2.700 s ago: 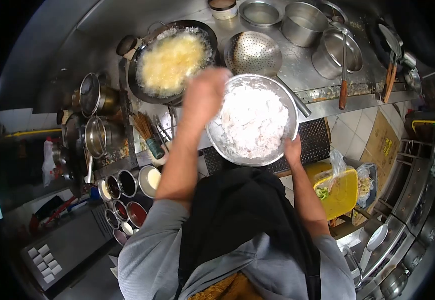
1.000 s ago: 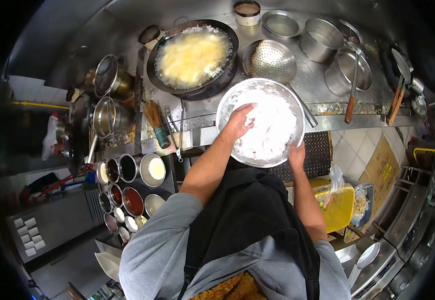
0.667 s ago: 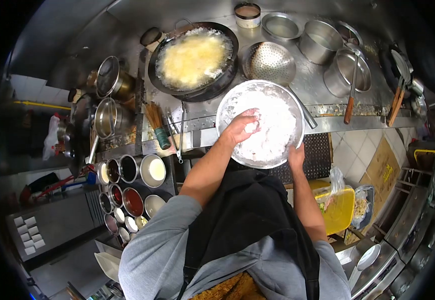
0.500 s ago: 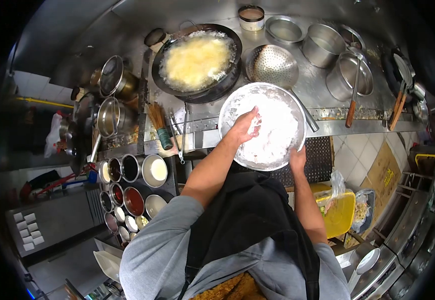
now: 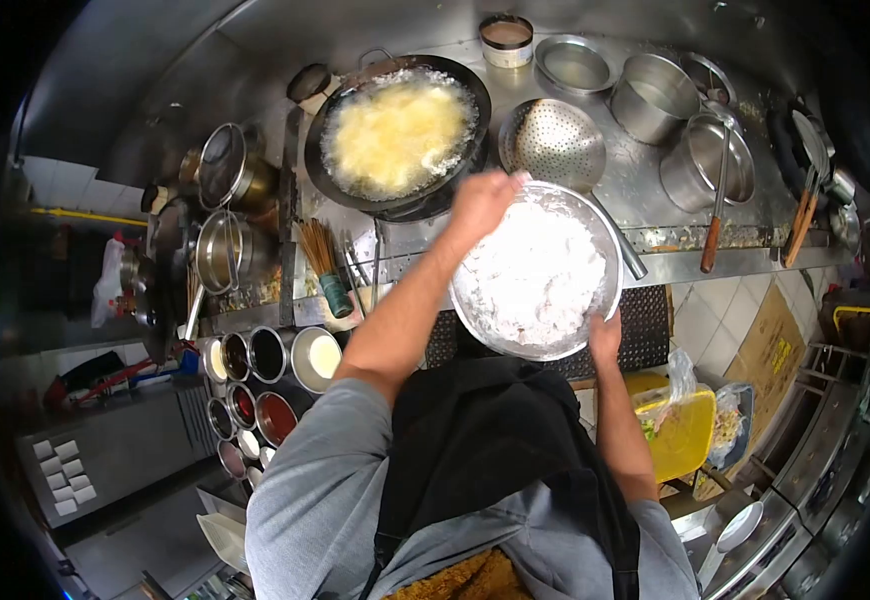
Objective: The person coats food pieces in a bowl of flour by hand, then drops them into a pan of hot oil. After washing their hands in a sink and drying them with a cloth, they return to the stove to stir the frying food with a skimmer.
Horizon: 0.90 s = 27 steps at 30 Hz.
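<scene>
Left grip (image 5: 485,205) has come up out of the white powdery mix (image 5: 535,270) since half a second ago, and it's now over the far-left rim of the steel bowl (image 5: 612,262); right grip (image 5: 606,338) hasn't really budged from the bowl's edge. Biggest thing around is the steel table (image 5: 631,165), stretching out beyond both grips. On it, just past the left grip and off to its left, there's a big dark wok (image 5: 355,196) with a pale yellow batch (image 5: 400,135) in bubbling oil. Bowl comes next, sitting between the two grips: the right one is clamped on its near-right rim, and the left one has its fingers curled, but it's blurry, so I can't tell if they're pinching anything or touching the rim. White mix covers most of the bowl's inside, right of the left grip and nearer than it. Yellow tub (image 5: 680,440) is down to the right of the right grip, nearer the body. Perforated ladle (image 5: 555,140) lies just beyond the left grip, a bit right. Bristle brush (image 5: 325,268) with a green-wrapped handle is left of the left grip, and a small tin (image 5: 507,55) stands well beyond it.
</scene>
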Tool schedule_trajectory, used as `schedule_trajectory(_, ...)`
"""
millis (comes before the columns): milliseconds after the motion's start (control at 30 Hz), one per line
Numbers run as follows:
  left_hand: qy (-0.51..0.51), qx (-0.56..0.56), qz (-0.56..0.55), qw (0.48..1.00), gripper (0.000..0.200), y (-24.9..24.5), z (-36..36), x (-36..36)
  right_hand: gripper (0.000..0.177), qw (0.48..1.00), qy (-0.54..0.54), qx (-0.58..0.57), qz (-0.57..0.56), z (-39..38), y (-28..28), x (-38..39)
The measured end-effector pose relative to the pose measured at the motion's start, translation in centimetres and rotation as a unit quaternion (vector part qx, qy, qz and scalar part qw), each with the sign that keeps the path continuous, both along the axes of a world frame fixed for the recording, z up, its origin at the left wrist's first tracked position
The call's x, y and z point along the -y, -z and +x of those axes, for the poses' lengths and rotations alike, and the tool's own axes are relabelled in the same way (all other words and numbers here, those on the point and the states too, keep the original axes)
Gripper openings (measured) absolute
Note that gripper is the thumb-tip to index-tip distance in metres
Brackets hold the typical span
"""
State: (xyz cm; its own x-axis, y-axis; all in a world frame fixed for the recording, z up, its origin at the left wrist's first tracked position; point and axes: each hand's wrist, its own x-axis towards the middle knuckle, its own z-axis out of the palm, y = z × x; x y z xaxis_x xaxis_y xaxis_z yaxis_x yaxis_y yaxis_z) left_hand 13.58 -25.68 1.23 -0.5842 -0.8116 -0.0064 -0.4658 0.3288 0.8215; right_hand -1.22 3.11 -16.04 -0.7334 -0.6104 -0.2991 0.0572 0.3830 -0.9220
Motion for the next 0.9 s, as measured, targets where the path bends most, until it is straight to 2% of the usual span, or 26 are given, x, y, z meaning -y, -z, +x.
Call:
schedule_trajectory(33, -0.024, 0.016, -0.005, 1.000, 0.040, -1.0, 0.2, 2.0, 0.049, 1.000, 0.002, 0.001, 0.002, 0.0, 0.0, 0.0)
schedule_trajectory(100, -0.037, -0.026, -0.077, 0.996, 0.030, -1.2, 0.4, 5.4, 0.048, 1.000, -0.004, -0.011, 0.011, -0.1, 0.0, -0.1)
schedule_trajectory(167, 0.009, 0.023, -0.135, 0.991, 0.028, 2.4, 1.0, 10.5, 0.047, 1.000, 0.007, -0.014, 0.017, -0.1, 0.2, 0.0)
schedule_trajectory(267, 0.085, 0.137, -0.231, 0.960, 0.034, 5.3, 1.3, 13.8, 0.046, 1.000, 0.014, -0.009, 0.020, 0.2, -0.4, 0.1)
schedule_trajectory(300, 0.089, 0.136, -0.227, 0.960, 0.034, 5.5, 1.4, 13.6, 0.047, 1.000, 0.014, -0.003, 0.010, 0.1, -0.3, 0.0)
schedule_trajectory(367, -0.001, 0.211, -0.348, 0.913, 0.032, 5.2, 1.3, 12.6, 0.046, 1.000, 0.011, -0.001, 0.010, -0.3, 1.3, -0.3)
schedule_trajectory(400, -0.019, 0.226, -0.390, 0.893, 0.027, 4.0, 1.1, 11.5, 0.046, 1.000, 0.007, -0.015, 0.025, -0.3, 0.2, -0.2)
schedule_trajectory(433, -0.014, 0.225, -0.389, 0.893, 0.027, 2.6, 0.9, 9.4, 0.046, 0.999, 0.003, -0.027, 0.041, 0.1, -1.1, 0.0)
schedule_trajectory(500, -0.018, 0.129, -0.325, 0.937, 0.027, 0.4, 0.4, 4.1, 0.045, 0.999, 0.008, -0.030, 0.018, 0.2, -0.8, 0.0)
schedule_trajectory(533, 0.027, 0.117, -0.275, 0.954, 0.031, 0.7, 0.6, 1.8, 0.045, 0.999, 0.007, -0.035, -0.007, 0.1, -0.6, 0.0)
schedule_trajectory(567, 0.071, 0.104, -0.224, 0.966, 0.035, 1.4, 0.8, -0.4, 0.045, 0.999, 0.008, -0.035, -0.008, -0.1, 0.4, -0.1)
schedule_trajectory(633, 0.060, 0.138, -0.076, 0.986, 0.048, 6.4, 1.3, -4.4, 0.044, 0.999, 0.011, -0.030, 0.024, -0.5, 2.7, -0.4)
schedule_trajectory(700, -0.023, 0.160, 0.067, 0.985, 0.068, 10.2, 2.3, -7.6, 0.044, 0.999, 0.010, -0.033, 0.026, -0.2, 1.1, -0.2)
schedule_trajectory(767, -0.114, 0.185, 0.165, 0.962, 0.077, 15.6, 3.6, -9.8, 0.045, 0.997, 0.008, -0.067, 0.029, -0.2, 0.8, -0.2)
schedule_trajectory(800, -0.101, 0.100, 0.244, 0.959, 0.083, 18.5, 4.3, -10.3, 0.045, 0.997, 0.006, -0.067, 0.029, -0.3, 0.7, -0.3)
schedule_trajectory(833, -0.105, 0.102, 0.244, 0.959, 0.083, 18.3, 3.9, -11.2, 0.045, 0.998, 0.010, -0.058, 0.030, -0.3, 0.8, -0.2)
schedule_trajectory(900, -0.215, 0.099, 0.211, 0.948, 0.084, 18.3, 2.3, -13.4, 0.045, 0.998, 0.012, -0.046, 0.032, 0.0, 0.5, -0.2)
